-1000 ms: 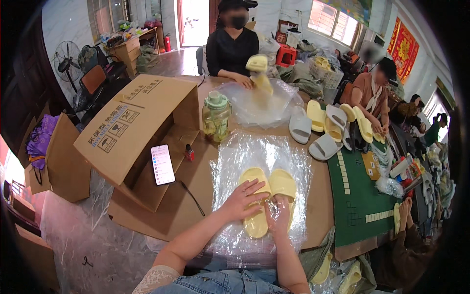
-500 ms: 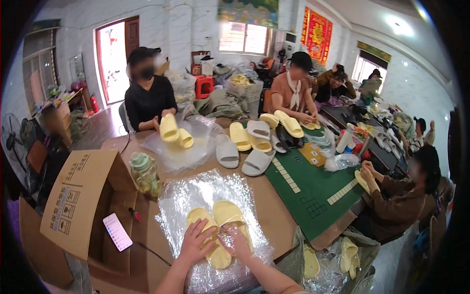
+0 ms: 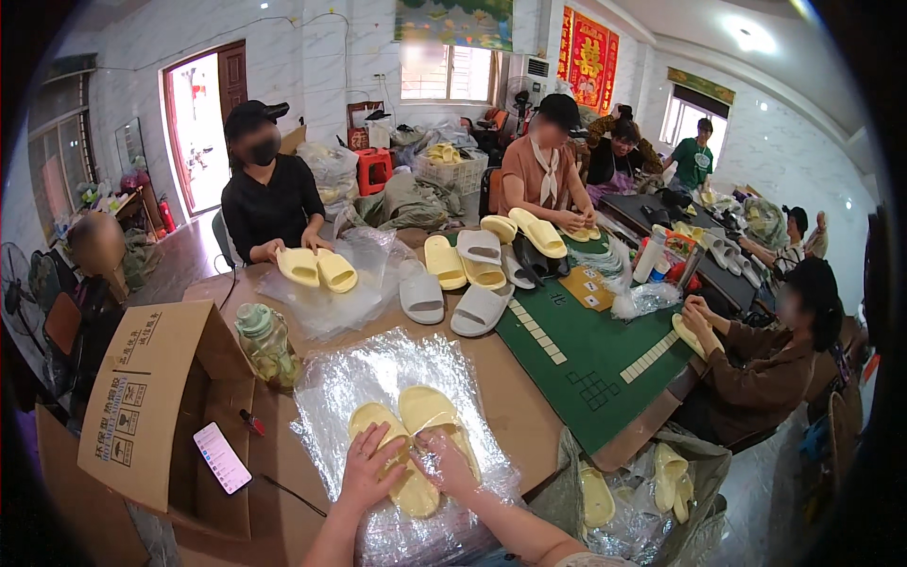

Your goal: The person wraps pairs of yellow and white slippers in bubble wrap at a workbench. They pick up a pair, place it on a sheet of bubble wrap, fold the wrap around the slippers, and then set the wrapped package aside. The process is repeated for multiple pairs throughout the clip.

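Observation:
A pair of pale yellow slide slippers lies side by side on a stack of clear plastic bags [image 3: 326, 378] in front of me. My left hand [image 3: 371, 465] rests with spread fingers across the strap of the left slipper [image 3: 416, 493]. My right hand [image 3: 448, 465] is closed at the inner side of the right slipper [image 3: 425, 408], its fingers bent on clear plastic film there. Glare and the fingers hide how far the film covers this slipper.
To my left are an open cardboard box [image 3: 142, 397], a phone [image 3: 222, 458] and a glass jar [image 3: 267, 348]. Yellow and grey slippers [image 3: 482, 307] are piled ahead, beside a green mat [image 3: 586, 378]. A sack of slippers [image 3: 652, 491] stands at right. Co-workers sit around the table.
The view has shifted slightly. My hands stay at the same slippers with little movement. Across the table, the co-worker in black has lowered a yellow pair and set them side by side.

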`<state>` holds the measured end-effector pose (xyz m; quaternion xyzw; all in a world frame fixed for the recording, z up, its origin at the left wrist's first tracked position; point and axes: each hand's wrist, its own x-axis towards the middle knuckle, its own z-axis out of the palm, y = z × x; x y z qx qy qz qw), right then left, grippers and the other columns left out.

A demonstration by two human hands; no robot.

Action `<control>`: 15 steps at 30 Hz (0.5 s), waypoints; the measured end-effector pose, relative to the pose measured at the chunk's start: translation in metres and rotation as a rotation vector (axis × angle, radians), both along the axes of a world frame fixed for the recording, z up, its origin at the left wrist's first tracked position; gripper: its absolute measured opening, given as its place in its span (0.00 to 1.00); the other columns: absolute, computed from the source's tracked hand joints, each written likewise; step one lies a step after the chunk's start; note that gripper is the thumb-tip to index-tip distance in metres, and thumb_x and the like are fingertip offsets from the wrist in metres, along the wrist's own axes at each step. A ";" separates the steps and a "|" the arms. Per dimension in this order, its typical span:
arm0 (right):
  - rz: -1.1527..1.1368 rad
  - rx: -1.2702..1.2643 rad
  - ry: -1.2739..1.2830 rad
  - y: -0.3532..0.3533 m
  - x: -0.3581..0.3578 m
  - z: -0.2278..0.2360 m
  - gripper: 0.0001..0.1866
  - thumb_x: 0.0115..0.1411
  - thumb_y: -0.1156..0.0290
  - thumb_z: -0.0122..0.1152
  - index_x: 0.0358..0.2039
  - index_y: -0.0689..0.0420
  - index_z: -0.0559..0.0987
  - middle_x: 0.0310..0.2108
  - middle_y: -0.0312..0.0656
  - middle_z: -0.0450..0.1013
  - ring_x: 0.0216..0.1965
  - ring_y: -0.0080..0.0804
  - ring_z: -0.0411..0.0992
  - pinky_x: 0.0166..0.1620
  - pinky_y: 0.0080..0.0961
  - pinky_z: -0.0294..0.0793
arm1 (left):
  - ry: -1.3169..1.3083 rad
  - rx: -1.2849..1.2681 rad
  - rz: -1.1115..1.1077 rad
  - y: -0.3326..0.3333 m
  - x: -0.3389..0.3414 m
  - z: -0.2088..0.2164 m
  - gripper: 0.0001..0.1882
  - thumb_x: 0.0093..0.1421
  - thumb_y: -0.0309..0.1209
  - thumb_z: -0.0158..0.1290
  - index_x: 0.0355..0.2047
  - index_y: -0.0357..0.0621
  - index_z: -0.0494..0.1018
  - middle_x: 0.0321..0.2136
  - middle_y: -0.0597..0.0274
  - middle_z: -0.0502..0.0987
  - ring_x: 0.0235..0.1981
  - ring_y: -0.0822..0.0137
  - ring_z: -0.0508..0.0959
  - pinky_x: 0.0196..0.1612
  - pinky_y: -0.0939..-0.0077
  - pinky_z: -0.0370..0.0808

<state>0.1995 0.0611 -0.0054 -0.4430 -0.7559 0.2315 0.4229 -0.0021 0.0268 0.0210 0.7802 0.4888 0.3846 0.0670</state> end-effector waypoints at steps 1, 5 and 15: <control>-0.001 -0.005 -0.002 -0.001 -0.001 0.003 0.20 0.63 0.65 0.65 0.52 0.60 0.75 0.47 0.51 0.73 0.46 0.53 0.75 0.48 0.41 0.76 | 0.001 0.002 -0.003 0.000 0.000 -0.001 0.26 0.54 0.37 0.65 0.56 0.56 0.78 0.66 0.55 0.67 0.67 0.48 0.65 0.68 0.51 0.60; 0.032 -0.042 0.040 -0.001 -0.001 0.007 0.18 0.63 0.66 0.64 0.51 0.60 0.75 0.46 0.51 0.73 0.45 0.52 0.75 0.47 0.41 0.76 | 0.032 -0.003 0.011 -0.001 -0.001 -0.001 0.27 0.54 0.37 0.65 0.56 0.56 0.77 0.66 0.55 0.67 0.67 0.48 0.64 0.69 0.51 0.60; 0.000 0.002 -0.003 -0.002 0.000 0.003 0.19 0.64 0.64 0.64 0.51 0.58 0.75 0.47 0.50 0.72 0.46 0.53 0.74 0.47 0.43 0.76 | 0.007 -0.001 -0.004 -0.001 0.000 0.001 0.27 0.54 0.35 0.64 0.56 0.54 0.77 0.67 0.55 0.66 0.68 0.48 0.64 0.69 0.51 0.60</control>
